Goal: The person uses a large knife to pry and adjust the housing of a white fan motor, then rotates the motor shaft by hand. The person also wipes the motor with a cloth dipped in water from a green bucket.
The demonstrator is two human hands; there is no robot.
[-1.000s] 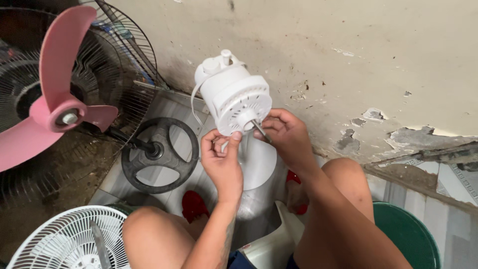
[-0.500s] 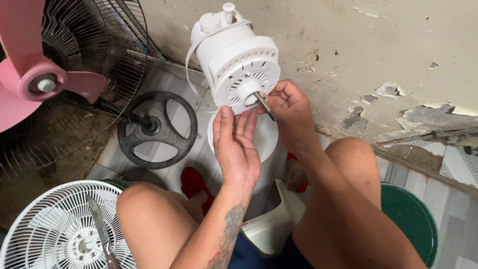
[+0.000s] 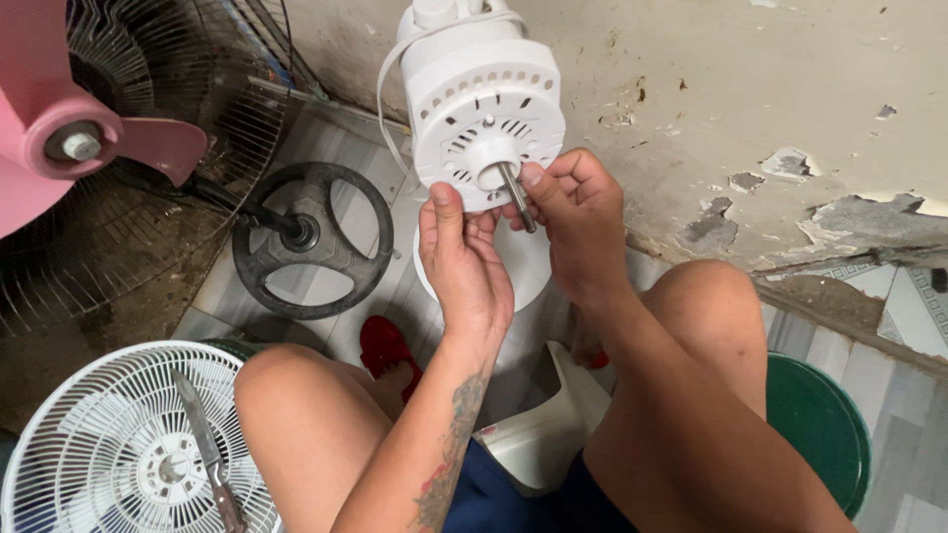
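A white fan motor housing [image 3: 481, 94] stands upright in front of me, its vented face and metal shaft [image 3: 515, 195] turned toward me. My right hand [image 3: 578, 217] is curled around the shaft, thumb on top of it. My left hand [image 3: 462, 262] reaches up from below with its fingertips pressed against the lower left rim of the housing face. A white cord [image 3: 387, 94] loops down the housing's left side. The fan's round white base [image 3: 513, 271] lies partly hidden behind both hands.
A pink fan blade [image 3: 69, 128] inside a dark wire grille [image 3: 178, 197] is at left, with a black wheel-shaped stand base [image 3: 313, 237] beside it. A white grille [image 3: 109, 444] with a metal tool [image 3: 207, 449] lies at lower left. A green tub [image 3: 820, 424] is at right, a peeling wall behind.
The view has closed in on the motor housing. My left hand has risen from below the housing to touch its rim. My right hand stays on the shaft.
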